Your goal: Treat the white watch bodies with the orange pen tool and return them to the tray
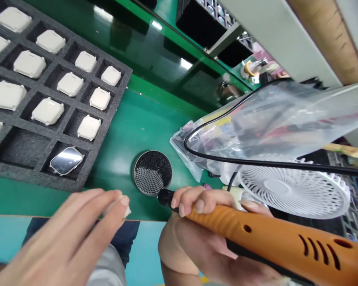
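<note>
Green table (125, 131) spreads across my view, with a darker, glossy strip (155, 51) behind it reflecting white lights and a pale blue floor (149, 246) below its near edge. Working from afar, I have the right hand (211, 226) wrapped round an orange tool (271, 234), fingers curled firmly over the grip close to its black nose (166, 197). That nose points at the near right side of a round tin (134, 176) standing on the table; from this angle I cannot tell whether the two touch. Inside the tin I make out dark clumps over the far part and a grey, dimpled patch at the near left.

To the left of the tin, at the near edge of the table, I see the left hand (74, 234) with its fingertips pinching a small white scrap (128, 213), mostly hidden by the fingers. Beyond that hand lies a grey foam tray (52, 181), its compartments holding white cases (88, 128); the near right corner one holds a shiny case (67, 161) with a mirror-like face.

Over on the right I get a clear bag (262, 127), a black cable (256, 162) looping across it, and a white fan (295, 190) just beside
</note>
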Action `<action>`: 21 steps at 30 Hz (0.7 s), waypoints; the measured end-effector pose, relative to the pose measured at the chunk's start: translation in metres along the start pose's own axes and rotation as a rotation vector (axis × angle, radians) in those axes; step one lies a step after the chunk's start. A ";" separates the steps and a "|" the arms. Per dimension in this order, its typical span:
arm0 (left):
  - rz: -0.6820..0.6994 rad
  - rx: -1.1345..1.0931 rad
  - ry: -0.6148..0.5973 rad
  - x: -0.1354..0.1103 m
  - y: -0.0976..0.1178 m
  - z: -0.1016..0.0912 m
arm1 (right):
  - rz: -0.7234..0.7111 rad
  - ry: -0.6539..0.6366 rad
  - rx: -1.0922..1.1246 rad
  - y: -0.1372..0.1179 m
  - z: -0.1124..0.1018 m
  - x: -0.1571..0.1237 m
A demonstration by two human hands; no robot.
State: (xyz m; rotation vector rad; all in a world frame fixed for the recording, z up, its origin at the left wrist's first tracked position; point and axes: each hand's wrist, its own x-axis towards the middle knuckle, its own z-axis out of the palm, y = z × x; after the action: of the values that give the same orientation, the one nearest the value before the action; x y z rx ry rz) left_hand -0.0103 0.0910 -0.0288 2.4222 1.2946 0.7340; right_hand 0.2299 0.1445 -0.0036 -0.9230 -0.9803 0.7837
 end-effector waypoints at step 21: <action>0.088 -0.065 -0.029 0.025 0.001 0.048 | -0.009 0.034 -0.072 0.000 0.006 -0.004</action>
State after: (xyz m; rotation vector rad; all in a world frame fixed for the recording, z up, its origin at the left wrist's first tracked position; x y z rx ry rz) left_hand 0.0291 0.1105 -0.0603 2.4411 1.1413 0.7496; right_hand 0.2229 0.1430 -0.0030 -0.9906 -0.9877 0.7274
